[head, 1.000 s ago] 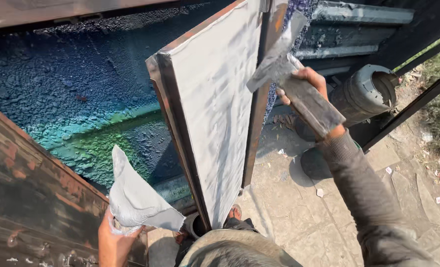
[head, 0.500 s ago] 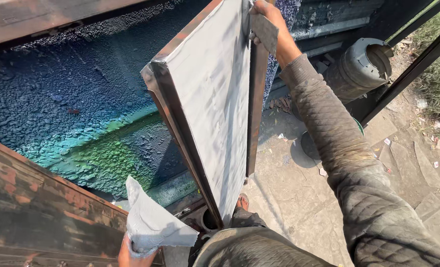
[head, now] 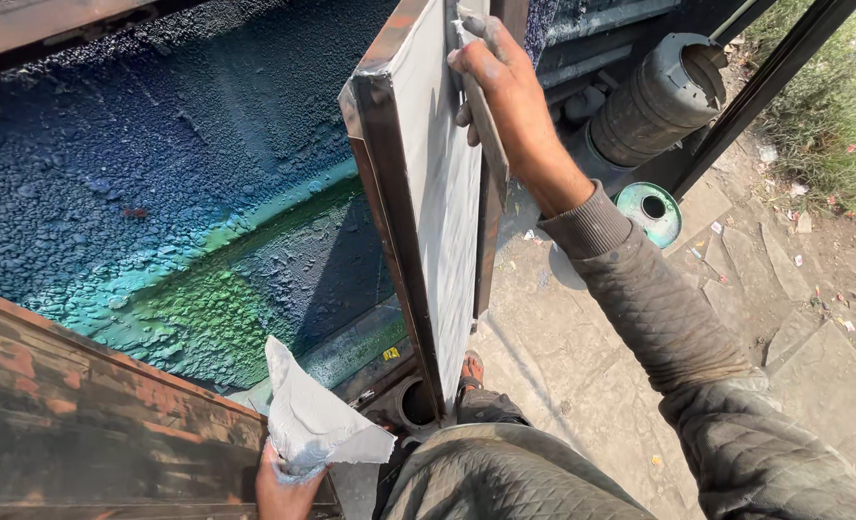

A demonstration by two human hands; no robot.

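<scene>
A tall metal panel (head: 438, 212) with a grey-coated face and rusty brown edges stands upright on its end in front of me. My right hand (head: 505, 96) presses a flat scraper blade (head: 483, 125) against the grey face near the panel's top edge. Low at the bottom, my left hand (head: 284, 486) grips a grey-smeared flat board (head: 308, 414) that carries paste and points up. The left hand is apart from the panel, to its lower left.
A surface crusted with blue and green paint (head: 158, 193) lies left of the panel. A rusty brown beam (head: 72, 414) crosses the lower left. A dark cylinder (head: 659, 96) and a green round lid (head: 649, 212) lie on the stone paving (head: 794, 318) at right, beside a black bar (head: 765, 87).
My right hand has gone from the panel's right side up to its top edge and now lies on the grey face with the scraper. The left hand with the board stayed low.
</scene>
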